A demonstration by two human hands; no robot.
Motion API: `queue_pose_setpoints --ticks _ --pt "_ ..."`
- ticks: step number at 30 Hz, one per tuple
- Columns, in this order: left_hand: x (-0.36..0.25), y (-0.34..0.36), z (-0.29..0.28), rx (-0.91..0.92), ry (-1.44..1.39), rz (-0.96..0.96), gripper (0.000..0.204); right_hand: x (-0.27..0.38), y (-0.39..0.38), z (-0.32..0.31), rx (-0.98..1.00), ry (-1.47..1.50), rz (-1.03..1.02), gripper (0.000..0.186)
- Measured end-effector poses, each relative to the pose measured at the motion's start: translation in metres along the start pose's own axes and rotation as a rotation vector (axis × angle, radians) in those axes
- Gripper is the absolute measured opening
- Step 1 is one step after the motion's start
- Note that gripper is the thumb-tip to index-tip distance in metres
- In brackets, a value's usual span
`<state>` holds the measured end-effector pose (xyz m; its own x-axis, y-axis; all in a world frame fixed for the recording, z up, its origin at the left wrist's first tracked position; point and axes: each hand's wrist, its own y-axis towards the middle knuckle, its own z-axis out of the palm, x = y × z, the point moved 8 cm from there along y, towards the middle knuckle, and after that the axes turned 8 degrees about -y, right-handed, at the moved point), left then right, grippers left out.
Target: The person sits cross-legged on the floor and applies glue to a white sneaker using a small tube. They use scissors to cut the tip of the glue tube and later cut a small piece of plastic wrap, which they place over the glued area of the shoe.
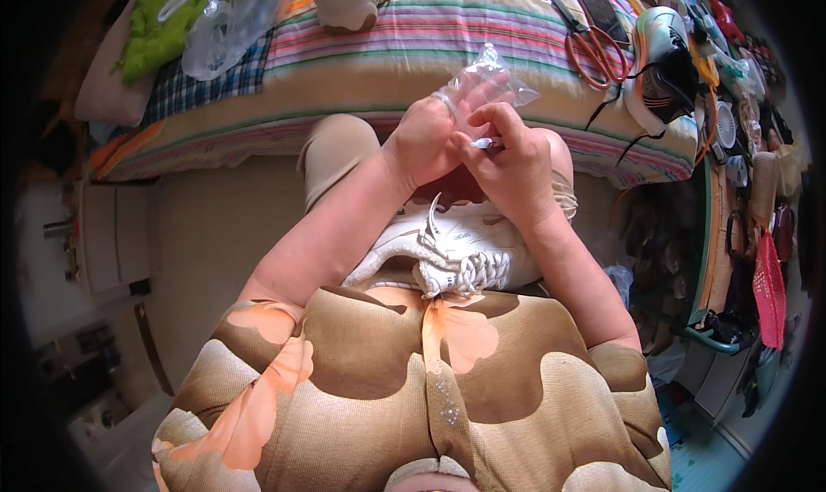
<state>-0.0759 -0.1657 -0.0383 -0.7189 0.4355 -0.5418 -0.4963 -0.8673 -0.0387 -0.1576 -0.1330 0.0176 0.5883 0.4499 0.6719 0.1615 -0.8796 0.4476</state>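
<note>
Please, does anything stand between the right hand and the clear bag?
Nothing visible does. The right hand is close beside the bag, pinching a small white item; fingers of the left hand appear to show through the bag.

The right hand (514, 161) is hiding part of a small white thing (485, 144), and what's peeking out is proving too tiny to name! Up top, the edge is slicing off a white shoe (346, 3) and a green cushion (159, 40). The shirt (361, 346) is covering the laced shoe's (482, 244) lower side; shadow is swallowing a jumble (651, 234) under the bed (404, 62).
</note>
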Motion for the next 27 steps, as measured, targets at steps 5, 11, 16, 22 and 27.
queue_pose_setpoints --ticks 5,11,16,22,27 --pt "-0.004 -0.002 -0.001 -0.11 -0.141 0.026 0.045 0.006 0.002 0.005 0.02 -0.189 -0.117 0.017" --pt "-0.008 0.004 -0.021 -0.164 -0.296 0.053 0.046 0.017 0.003 0.011 0.157 -0.073 -0.2 0.017" --pt "-0.017 -0.001 -0.027 -0.295 -0.4 0.113 0.046 0.012 0.005 0.018 0.177 0.011 -0.191 0.016" --pt "-0.026 -0.007 -0.026 -0.239 -0.256 0.259 0.046 0.006 0.004 0.02 0.161 0.143 -0.089 0.016" --pt "-0.025 -0.008 -0.001 -0.09 -0.266 0.212 0.045 0.009 0.002 0.014 0.163 0.244 -0.064 0.009"
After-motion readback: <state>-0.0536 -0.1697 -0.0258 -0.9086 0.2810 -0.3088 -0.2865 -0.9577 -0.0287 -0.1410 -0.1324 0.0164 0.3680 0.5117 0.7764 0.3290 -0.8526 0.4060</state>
